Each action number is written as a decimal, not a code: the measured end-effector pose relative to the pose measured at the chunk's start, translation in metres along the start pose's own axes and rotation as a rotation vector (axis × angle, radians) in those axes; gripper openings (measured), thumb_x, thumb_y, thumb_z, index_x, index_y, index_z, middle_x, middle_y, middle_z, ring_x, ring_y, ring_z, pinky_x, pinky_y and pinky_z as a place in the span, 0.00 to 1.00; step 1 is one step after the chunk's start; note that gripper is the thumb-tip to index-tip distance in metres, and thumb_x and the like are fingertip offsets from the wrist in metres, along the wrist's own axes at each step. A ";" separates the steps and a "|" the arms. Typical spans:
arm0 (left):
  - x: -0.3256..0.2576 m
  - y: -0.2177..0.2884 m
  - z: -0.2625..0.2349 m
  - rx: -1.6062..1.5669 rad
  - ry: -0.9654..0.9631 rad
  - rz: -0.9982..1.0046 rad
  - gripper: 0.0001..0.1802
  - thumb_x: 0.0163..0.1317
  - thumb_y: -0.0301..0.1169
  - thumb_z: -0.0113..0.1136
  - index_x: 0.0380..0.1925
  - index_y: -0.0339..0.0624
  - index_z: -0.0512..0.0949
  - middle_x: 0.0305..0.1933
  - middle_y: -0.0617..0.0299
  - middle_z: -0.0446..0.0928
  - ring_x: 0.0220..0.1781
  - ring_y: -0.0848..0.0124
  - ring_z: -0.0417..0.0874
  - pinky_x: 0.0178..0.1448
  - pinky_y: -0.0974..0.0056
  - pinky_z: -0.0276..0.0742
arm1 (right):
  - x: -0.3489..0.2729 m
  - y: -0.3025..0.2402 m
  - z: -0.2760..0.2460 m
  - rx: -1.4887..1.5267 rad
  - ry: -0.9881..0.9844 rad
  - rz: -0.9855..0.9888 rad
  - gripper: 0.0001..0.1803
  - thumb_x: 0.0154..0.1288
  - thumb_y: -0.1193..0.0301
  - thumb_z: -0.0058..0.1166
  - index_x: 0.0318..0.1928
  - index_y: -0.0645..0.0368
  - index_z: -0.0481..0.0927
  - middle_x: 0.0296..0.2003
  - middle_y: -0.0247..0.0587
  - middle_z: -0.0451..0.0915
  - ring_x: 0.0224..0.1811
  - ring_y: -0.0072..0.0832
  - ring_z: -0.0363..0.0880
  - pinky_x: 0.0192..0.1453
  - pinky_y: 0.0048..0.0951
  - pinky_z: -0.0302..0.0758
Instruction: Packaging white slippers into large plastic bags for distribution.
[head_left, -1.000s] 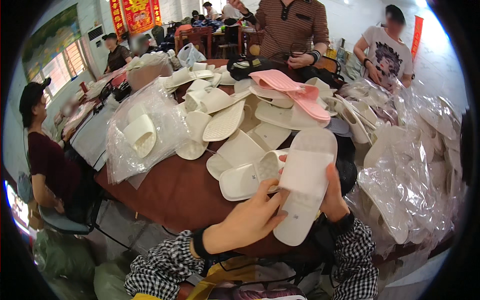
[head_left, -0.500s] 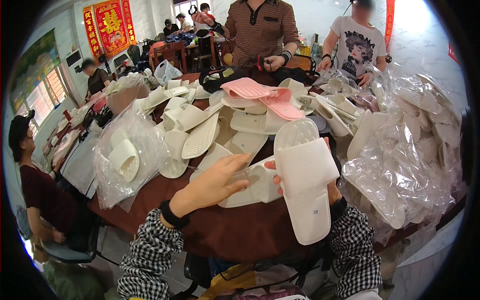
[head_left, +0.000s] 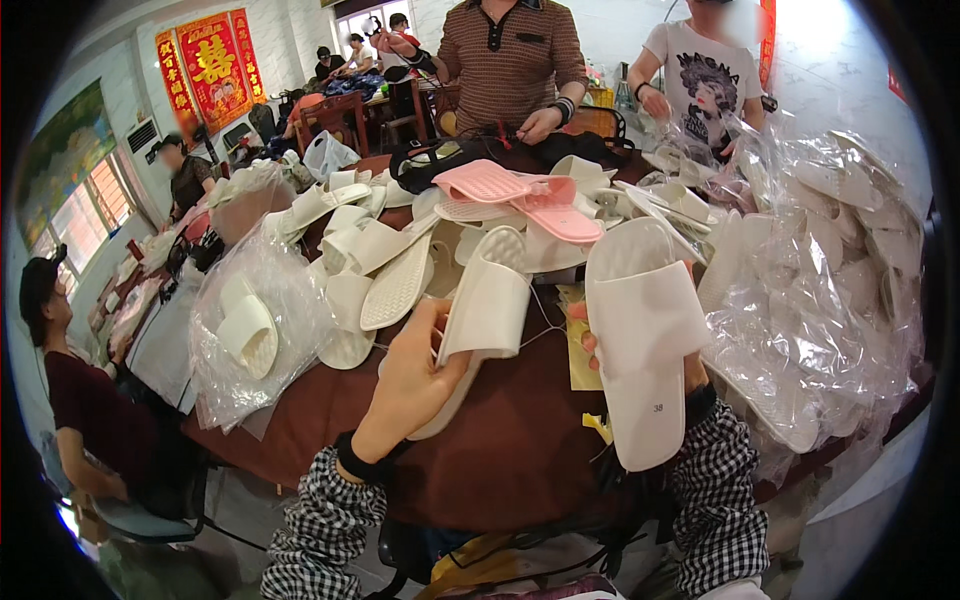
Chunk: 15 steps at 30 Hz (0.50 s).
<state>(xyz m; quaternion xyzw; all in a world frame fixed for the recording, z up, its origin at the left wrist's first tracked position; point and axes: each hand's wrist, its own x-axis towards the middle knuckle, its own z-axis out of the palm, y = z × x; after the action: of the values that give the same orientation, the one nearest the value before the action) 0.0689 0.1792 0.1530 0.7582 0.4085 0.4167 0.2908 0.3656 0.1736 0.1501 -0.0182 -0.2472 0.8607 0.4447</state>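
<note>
A round brown table (head_left: 500,450) carries a heap of white slippers (head_left: 380,250) and clear plastic bags (head_left: 820,300). Above its near edge, the right hand (head_left: 690,375) grips one white slipper (head_left: 640,340), sole outward, toe up. Just beside it, the left hand (head_left: 410,385) closes around a second white slipper (head_left: 480,320), tilted.

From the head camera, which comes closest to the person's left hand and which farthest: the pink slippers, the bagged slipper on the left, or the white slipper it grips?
From the left hand:
1. White slipper, gripped in that hand.
2. Bagged slipper, to its left, inside clear plastic.
3. Pink slippers, far across the table, near the striped-shirted person.
</note>
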 end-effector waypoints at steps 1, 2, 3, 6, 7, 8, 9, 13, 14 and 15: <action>0.001 0.000 0.003 0.040 0.068 0.029 0.19 0.62 0.25 0.61 0.52 0.35 0.70 0.41 0.56 0.78 0.41 0.69 0.79 0.46 0.64 0.75 | 0.000 -0.001 0.001 -0.067 -0.010 -0.078 0.62 0.59 0.22 0.31 0.70 0.69 0.57 0.62 0.72 0.67 0.47 0.55 0.81 0.45 0.51 0.85; 0.000 0.001 0.001 0.099 0.153 0.055 0.19 0.61 0.23 0.61 0.52 0.36 0.70 0.41 0.58 0.77 0.41 0.71 0.78 0.45 0.65 0.75 | 0.004 0.002 0.001 -0.059 -0.025 -0.078 0.62 0.59 0.22 0.31 0.70 0.69 0.57 0.62 0.72 0.67 0.47 0.55 0.81 0.45 0.51 0.85; -0.001 -0.002 0.000 0.062 0.191 0.059 0.20 0.60 0.22 0.62 0.53 0.36 0.70 0.41 0.59 0.77 0.41 0.72 0.77 0.45 0.66 0.74 | 0.008 0.007 0.000 -0.076 -0.022 -0.103 0.62 0.59 0.22 0.30 0.71 0.68 0.57 0.62 0.72 0.66 0.48 0.54 0.81 0.46 0.52 0.84; -0.002 -0.006 0.005 0.108 0.314 0.157 0.20 0.58 0.24 0.63 0.50 0.34 0.72 0.39 0.55 0.75 0.31 0.68 0.71 0.38 0.64 0.70 | 0.013 0.007 -0.003 -0.107 -0.067 -0.147 0.62 0.59 0.22 0.30 0.72 0.67 0.56 0.63 0.72 0.65 0.50 0.53 0.80 0.49 0.52 0.83; -0.003 -0.007 0.005 0.111 0.311 0.161 0.20 0.58 0.24 0.63 0.50 0.34 0.72 0.39 0.55 0.75 0.31 0.68 0.71 0.38 0.64 0.70 | 0.013 0.006 -0.005 -0.113 -0.115 -0.155 0.62 0.59 0.22 0.29 0.72 0.67 0.55 0.64 0.71 0.65 0.51 0.53 0.80 0.50 0.53 0.83; -0.004 -0.008 0.004 0.148 0.307 0.160 0.20 0.58 0.24 0.63 0.50 0.34 0.72 0.38 0.55 0.74 0.31 0.67 0.71 0.38 0.64 0.70 | 0.014 0.006 -0.006 -0.111 -0.118 -0.158 0.62 0.59 0.22 0.29 0.72 0.67 0.55 0.64 0.71 0.65 0.51 0.53 0.80 0.50 0.53 0.83; -0.004 -0.007 0.005 0.178 0.300 0.161 0.20 0.58 0.24 0.63 0.50 0.34 0.72 0.38 0.56 0.73 0.31 0.67 0.72 0.37 0.64 0.70 | 0.011 0.003 -0.006 -0.130 -0.095 -0.171 0.62 0.59 0.22 0.30 0.72 0.67 0.55 0.64 0.71 0.65 0.51 0.54 0.80 0.50 0.53 0.83; -0.004 -0.005 0.004 0.228 0.334 0.220 0.23 0.56 0.23 0.63 0.52 0.34 0.72 0.37 0.55 0.72 0.32 0.66 0.72 0.37 0.64 0.70 | 0.010 0.002 -0.004 -0.147 -0.095 -0.177 0.62 0.59 0.22 0.29 0.73 0.66 0.54 0.64 0.70 0.65 0.52 0.55 0.80 0.50 0.53 0.83; -0.006 -0.002 0.002 0.286 0.340 0.230 0.25 0.54 0.22 0.63 0.54 0.34 0.72 0.38 0.55 0.71 0.32 0.65 0.72 0.36 0.64 0.70 | 0.011 0.004 -0.003 -0.147 -0.099 -0.176 0.62 0.59 0.22 0.29 0.73 0.66 0.54 0.64 0.70 0.65 0.52 0.55 0.80 0.50 0.53 0.83; -0.006 0.001 0.001 0.346 0.345 0.243 0.27 0.53 0.22 0.64 0.55 0.34 0.71 0.39 0.54 0.70 0.33 0.65 0.72 0.36 0.63 0.70 | 0.010 0.003 -0.004 -0.148 -0.135 -0.157 0.61 0.59 0.22 0.29 0.73 0.65 0.54 0.64 0.70 0.65 0.52 0.54 0.80 0.50 0.53 0.83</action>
<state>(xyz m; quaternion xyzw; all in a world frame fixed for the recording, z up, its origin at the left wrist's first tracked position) 0.0681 0.1732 0.1514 0.7580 0.4230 0.4955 0.0310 0.3583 0.1815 0.1477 0.0262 -0.3400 0.8020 0.4903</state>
